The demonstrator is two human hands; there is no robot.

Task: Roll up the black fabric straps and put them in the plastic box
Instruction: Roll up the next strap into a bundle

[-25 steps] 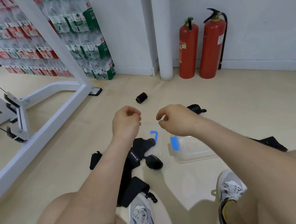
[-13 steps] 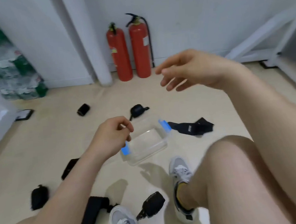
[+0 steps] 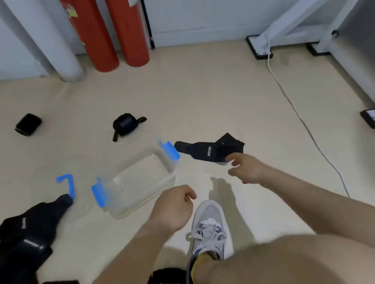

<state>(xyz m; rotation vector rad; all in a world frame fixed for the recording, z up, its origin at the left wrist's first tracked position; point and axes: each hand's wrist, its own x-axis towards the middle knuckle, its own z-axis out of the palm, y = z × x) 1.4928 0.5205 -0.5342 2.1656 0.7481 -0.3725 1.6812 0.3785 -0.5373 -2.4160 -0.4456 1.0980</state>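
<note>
At the box's eight o'clock, a heap of loose black straps (image 3: 24, 230) lies unrolled on the floor. The clear plastic box (image 3: 139, 181) is empty. The left hand (image 3: 175, 209), fingers curled on nothing, has dropped to its five o'clock. The right hand (image 3: 246, 169), raised a moment ago, now reaches down with fingers spread, almost touching the flat strap (image 3: 208, 150) at the box's three o'clock, likely the next one to roll.

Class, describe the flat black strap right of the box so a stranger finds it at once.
Start at the clear plastic box mid-floor. Just past its right blue clip lies the black strap. Unlike the two rolled straps beyond the box, it lies flat, white lettering showing.
</note>
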